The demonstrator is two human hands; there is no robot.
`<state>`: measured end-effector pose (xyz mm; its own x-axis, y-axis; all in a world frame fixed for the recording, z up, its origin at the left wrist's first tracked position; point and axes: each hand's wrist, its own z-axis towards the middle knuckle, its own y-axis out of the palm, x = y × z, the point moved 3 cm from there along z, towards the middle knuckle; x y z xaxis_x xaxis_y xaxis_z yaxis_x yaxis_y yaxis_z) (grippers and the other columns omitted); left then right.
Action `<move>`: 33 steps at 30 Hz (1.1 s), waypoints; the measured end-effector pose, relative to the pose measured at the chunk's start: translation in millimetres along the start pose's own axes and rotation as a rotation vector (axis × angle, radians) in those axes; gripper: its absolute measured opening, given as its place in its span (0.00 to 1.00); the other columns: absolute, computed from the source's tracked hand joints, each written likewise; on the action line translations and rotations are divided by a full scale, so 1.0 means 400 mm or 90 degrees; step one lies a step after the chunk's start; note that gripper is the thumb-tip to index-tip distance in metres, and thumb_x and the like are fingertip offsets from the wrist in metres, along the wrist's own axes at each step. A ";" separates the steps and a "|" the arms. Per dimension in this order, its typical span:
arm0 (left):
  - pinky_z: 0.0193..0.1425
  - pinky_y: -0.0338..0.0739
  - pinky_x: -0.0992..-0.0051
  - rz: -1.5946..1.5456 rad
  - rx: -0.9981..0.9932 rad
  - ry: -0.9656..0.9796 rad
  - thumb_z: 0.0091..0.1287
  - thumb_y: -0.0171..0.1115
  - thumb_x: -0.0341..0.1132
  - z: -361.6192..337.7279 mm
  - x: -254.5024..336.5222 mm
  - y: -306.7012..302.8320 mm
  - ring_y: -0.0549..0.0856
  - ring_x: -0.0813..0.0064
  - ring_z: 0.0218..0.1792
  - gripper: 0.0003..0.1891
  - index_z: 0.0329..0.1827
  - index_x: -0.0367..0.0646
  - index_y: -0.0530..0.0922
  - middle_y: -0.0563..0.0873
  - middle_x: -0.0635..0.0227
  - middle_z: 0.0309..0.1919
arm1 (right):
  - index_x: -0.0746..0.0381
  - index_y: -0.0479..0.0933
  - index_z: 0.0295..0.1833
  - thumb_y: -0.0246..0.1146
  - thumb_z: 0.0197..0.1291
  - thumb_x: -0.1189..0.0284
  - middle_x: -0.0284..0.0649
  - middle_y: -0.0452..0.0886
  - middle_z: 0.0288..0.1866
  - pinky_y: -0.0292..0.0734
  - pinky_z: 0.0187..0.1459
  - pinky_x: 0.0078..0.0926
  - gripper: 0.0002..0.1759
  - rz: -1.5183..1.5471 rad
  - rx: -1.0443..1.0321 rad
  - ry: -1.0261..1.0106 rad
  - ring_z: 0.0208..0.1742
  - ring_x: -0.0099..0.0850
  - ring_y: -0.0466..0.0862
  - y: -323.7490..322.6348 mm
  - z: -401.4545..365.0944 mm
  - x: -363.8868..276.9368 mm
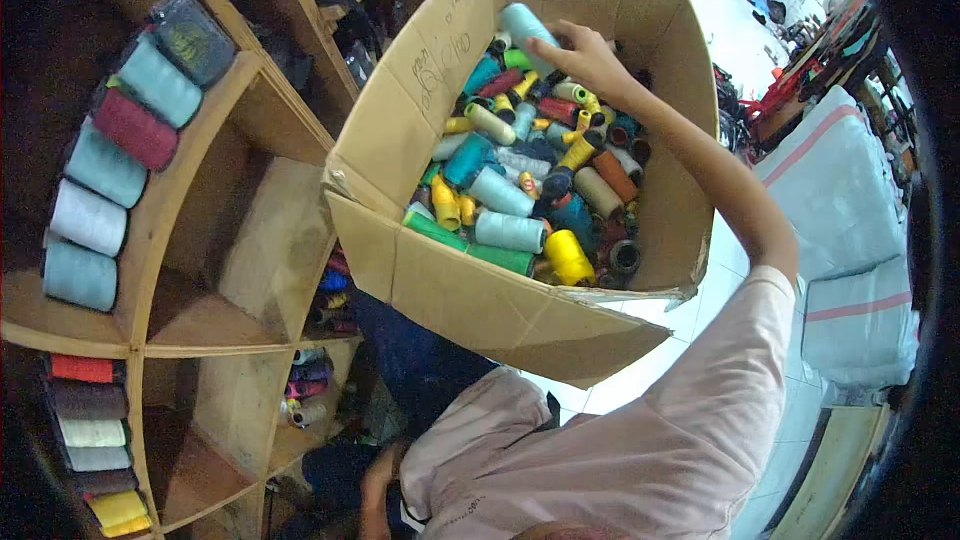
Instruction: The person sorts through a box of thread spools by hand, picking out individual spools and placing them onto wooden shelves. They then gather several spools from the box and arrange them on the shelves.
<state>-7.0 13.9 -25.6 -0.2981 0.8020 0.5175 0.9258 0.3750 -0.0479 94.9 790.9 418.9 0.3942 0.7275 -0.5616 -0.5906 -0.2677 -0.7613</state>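
My right hand (590,62) is closed on a light blue thread spool (528,32) near the far left wall of a cardboard box (500,312). The spool is tilted, and my thumb and fingers are at its lower right side. Beneath it lies a jumbled heap of spools, among them a yellow spool (569,258), a green spool (500,256) and a brown spool (615,176). Of my left side, only part of the bare arm (378,495) shows at the bottom edge; the hand is hidden or out of frame.
To the left stands a wooden shelf (215,351) with square compartments. A row of spools, including a maroon one (136,128), lines an upper compartment; red, grey and yellow spools (120,512) sit below. White wrapped bundles (850,200) with pink stripes stand at the right on the tiled floor.
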 end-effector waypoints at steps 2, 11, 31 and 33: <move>0.65 0.71 0.66 0.107 0.035 -0.072 0.71 0.60 0.48 -0.147 0.223 0.114 0.81 0.61 0.62 0.25 0.66 0.45 0.77 0.83 0.54 0.60 | 0.70 0.83 0.48 0.63 0.56 0.37 0.56 0.86 0.38 0.79 0.49 0.40 0.41 -0.024 0.005 0.108 0.43 0.44 0.88 0.027 0.000 0.109; 0.62 0.72 0.66 0.140 0.053 -0.111 0.70 0.61 0.46 -0.115 0.178 0.032 0.82 0.61 0.59 0.23 0.63 0.44 0.79 0.84 0.55 0.57 | 0.69 0.80 0.54 0.65 0.58 0.44 0.52 0.86 0.37 0.80 0.44 0.37 0.36 -0.005 -0.156 0.056 0.39 0.41 0.87 0.109 0.021 0.080; 0.55 0.75 0.65 0.154 0.060 -0.081 0.66 0.62 0.41 -0.052 0.180 0.036 0.84 0.60 0.51 0.18 0.56 0.43 0.81 0.86 0.56 0.51 | 0.68 0.78 0.53 0.64 0.56 0.43 0.54 0.84 0.38 0.79 0.46 0.48 0.37 -0.196 -0.195 -0.156 0.41 0.51 0.85 0.138 -0.031 -0.010; 0.54 0.75 0.65 0.158 0.061 -0.076 0.66 0.62 0.41 -0.050 0.181 0.035 0.84 0.60 0.50 0.18 0.55 0.43 0.81 0.86 0.56 0.50 | 0.67 0.78 0.52 0.64 0.55 0.44 0.55 0.85 0.39 0.81 0.46 0.48 0.35 -0.201 -0.212 -0.128 0.43 0.52 0.86 0.135 -0.030 -0.018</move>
<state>-11.1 67.9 28.3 -0.0964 0.9216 0.3759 0.9493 0.1986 -0.2436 68.8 763.7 378.0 0.3541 0.9044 -0.2380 -0.1951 -0.1774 -0.9646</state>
